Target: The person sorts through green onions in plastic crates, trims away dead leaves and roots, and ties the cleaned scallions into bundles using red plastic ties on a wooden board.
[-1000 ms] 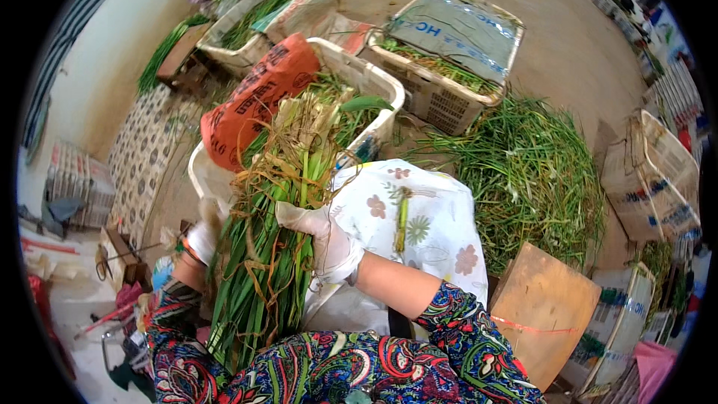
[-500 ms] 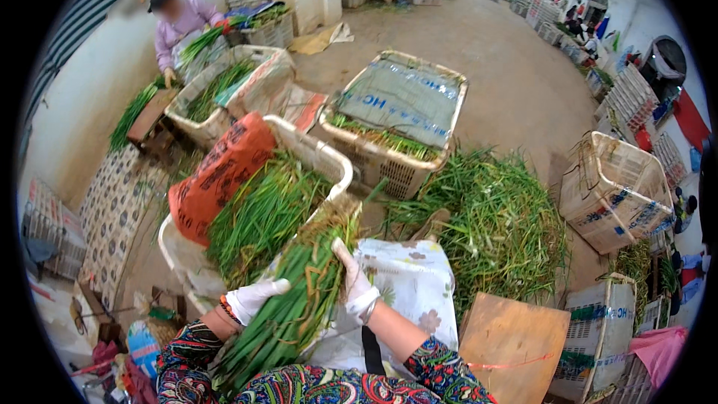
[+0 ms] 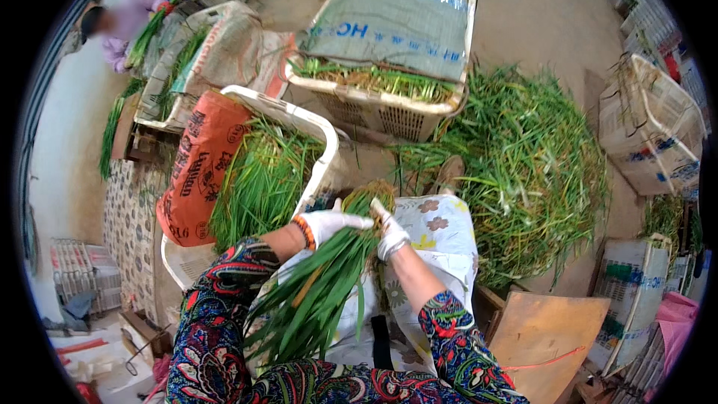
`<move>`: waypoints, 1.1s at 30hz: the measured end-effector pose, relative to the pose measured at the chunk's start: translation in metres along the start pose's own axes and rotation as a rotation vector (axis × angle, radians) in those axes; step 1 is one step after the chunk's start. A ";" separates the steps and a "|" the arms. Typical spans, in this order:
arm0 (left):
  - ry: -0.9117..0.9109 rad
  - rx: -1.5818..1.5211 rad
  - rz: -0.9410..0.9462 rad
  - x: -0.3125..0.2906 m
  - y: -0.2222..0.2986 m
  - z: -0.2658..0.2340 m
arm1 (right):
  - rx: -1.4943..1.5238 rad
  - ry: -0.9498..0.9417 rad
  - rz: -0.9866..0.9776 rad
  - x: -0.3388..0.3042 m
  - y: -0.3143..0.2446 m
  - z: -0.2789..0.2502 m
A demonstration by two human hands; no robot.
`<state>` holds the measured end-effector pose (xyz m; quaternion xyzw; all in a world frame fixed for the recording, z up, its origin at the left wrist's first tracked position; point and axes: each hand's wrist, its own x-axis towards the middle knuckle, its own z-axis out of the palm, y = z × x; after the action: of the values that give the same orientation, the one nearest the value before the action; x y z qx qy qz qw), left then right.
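A bunch of long, flat green leaves that look like garlic chives [image 3: 321, 284] lies over my lap, leaf tips toward me and yellowish root ends away. Across its upper part, my left hand [image 3: 329, 225] in a white glove is closed round the stalks. My right hand [image 3: 390, 233], gloved too, grips the bunch from the right near the root ends. A flowered white apron [image 3: 437, 232] spreads beneath. Just left of my hands, a white plastic basket [image 3: 327, 142] holds more chives [image 3: 262, 187] and an orange-red sack [image 3: 200, 168].
A heap of loose green leaves [image 3: 531, 179] lies on the right floor, beside a shoe [image 3: 450, 173]. Ahead stands a crate covered with a grey-green sheet [image 3: 396, 22]. A wooden board [image 3: 550, 337] leans near my right; a white crate [image 3: 651, 127] stands beyond. A person [image 3: 123, 30] works at far left.
Both hands have come closer together near the root ends, the left moving up and right along the bunch. The view has tilted further down.
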<state>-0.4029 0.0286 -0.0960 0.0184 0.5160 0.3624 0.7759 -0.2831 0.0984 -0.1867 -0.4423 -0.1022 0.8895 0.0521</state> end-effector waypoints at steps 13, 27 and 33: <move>0.088 -0.115 -0.212 0.079 0.004 -0.016 | 0.255 0.022 0.341 0.088 0.001 -0.035; 0.104 0.271 0.283 -0.072 -0.027 0.012 | 0.313 -0.175 -0.386 -0.048 -0.025 0.046; 0.575 0.973 0.447 -0.225 -0.088 -0.003 | 0.468 -0.294 -0.584 -0.095 -0.059 0.039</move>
<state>-0.4040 -0.1676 0.0440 0.3799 0.7952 0.2295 0.4131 -0.2567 0.1331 -0.0772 -0.2387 -0.0249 0.8903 0.3869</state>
